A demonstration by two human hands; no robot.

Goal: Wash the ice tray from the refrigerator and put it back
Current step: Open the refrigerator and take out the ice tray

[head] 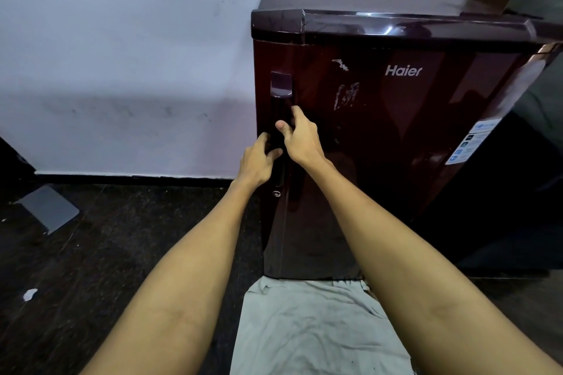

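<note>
A small dark maroon refrigerator (396, 137) stands on the floor against the white wall, its door closed. A long vertical door handle (281, 91) runs down the door's left edge. My right hand (300, 138) is wrapped around the handle's middle, thumb to the left. My left hand (259, 161) grips the same handle just below it, fingers curled around the bar. A round keyhole (276, 193) sits under my left hand. No ice tray is visible.
A pale grey cloth (310, 323) lies on the dark floor in front of the refrigerator. A grey flat piece (48, 210) rests at the left by the wall, a white scrap (30, 294) nearer. A dark surface (524, 192) borders the refrigerator's right side.
</note>
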